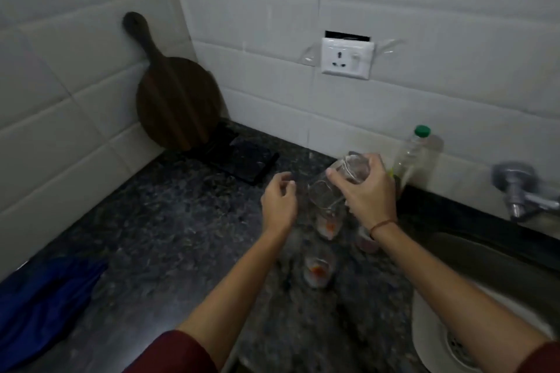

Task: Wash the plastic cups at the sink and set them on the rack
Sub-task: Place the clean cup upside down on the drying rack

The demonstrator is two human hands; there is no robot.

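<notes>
My right hand (365, 194) grips a clear plastic cup (353, 168), tilted, above the dark granite counter (169, 221). A second clear cup (322, 194) shows just below and left of it, touching or nested with the held one; I cannot tell which. Under them stand more clear cups with reddish residue: one (327, 225) below the hand, one nearer me (316, 271), and a third (368, 244) partly hidden by my right wrist. My left hand (278, 203) hovers left of the cups, fingers curled and apart, holding nothing.
A sink (430, 333) with a drain lies at the lower right, and a metal tap (521, 191) juts from the wall above it. A green-capped bottle (409, 157) stands by the wall. A round wooden board (175, 103) leans in the corner beside a black rack (242, 160). Blue cloth (45, 303) lies lower left.
</notes>
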